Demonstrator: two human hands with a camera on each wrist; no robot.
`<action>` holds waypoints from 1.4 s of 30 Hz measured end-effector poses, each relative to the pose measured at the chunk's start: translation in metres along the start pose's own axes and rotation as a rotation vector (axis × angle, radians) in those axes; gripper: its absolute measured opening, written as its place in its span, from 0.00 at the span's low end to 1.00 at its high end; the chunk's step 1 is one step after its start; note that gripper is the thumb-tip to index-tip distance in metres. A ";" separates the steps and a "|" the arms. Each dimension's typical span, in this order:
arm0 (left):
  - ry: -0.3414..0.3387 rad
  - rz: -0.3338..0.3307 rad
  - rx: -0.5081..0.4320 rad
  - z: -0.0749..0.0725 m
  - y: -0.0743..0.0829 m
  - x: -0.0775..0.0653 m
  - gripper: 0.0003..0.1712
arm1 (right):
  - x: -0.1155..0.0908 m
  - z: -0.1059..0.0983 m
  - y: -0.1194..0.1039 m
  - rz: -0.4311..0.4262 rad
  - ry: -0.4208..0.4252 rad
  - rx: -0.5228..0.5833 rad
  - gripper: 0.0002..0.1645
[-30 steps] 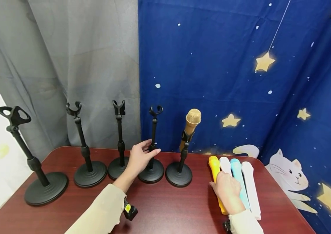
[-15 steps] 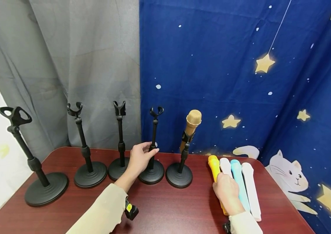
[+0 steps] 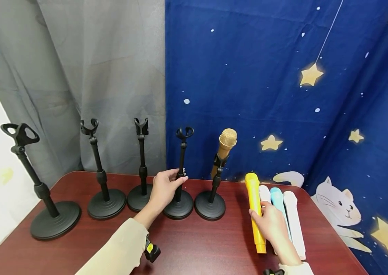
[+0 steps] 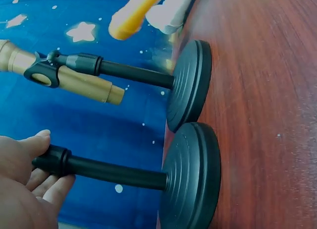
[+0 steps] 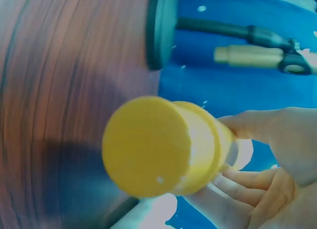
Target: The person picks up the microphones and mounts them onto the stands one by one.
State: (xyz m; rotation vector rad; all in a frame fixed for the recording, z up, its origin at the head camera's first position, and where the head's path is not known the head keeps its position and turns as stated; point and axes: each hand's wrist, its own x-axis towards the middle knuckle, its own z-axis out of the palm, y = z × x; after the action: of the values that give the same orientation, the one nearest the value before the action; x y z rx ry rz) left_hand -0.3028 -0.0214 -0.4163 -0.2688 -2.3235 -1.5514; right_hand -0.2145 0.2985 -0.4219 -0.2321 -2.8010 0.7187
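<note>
My left hand point(image 3: 162, 191) grips the collar of a black microphone stand point(image 3: 178, 210), fourth from the left, thumb and fingers round its pole. In the left wrist view that stand's round base point(image 4: 190, 182) sits on the table. In my right hand point(image 3: 275, 222) is a yellow microphone point(image 3: 254, 194), held by the middle of its handle and tilted up. Its butt end point(image 5: 146, 147) faces the right wrist camera. Right beside it lie a white microphone point(image 3: 264, 194), partly hidden by the hand, a light blue one point(image 3: 277, 198) and another white one point(image 3: 293, 221).
A gold microphone point(image 3: 227, 140) rests in the clip of the rightmost stand point(image 3: 210, 206). Further left stand three more black stands with bare clips: the far left one point(image 3: 55, 219), the second point(image 3: 106, 204) and the third point(image 3: 139, 196). Curtains hang behind the reddish-brown table point(image 3: 194, 244).
My right hand has raised the yellow microphone off the row, away from the white one beside it. My left hand has stayed on the stand's pole.
</note>
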 end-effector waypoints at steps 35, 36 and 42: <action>-0.260 0.068 -0.209 0.002 0.050 -0.079 0.18 | -0.029 -0.041 -0.087 -0.069 0.066 0.610 0.31; -0.270 0.068 -0.214 0.002 0.049 -0.080 0.18 | -0.028 -0.042 -0.090 -0.071 0.070 0.610 0.31; -0.344 0.114 -0.204 0.006 0.045 -0.085 0.18 | -0.028 -0.043 -0.107 -0.114 0.104 0.633 0.28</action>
State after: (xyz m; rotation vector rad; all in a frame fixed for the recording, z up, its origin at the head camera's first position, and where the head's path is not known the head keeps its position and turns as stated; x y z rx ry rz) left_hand -0.2093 0.0038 -0.4113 -0.7584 -2.3417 -1.8039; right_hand -0.1858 0.2198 -0.3381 0.0088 -2.3187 1.4535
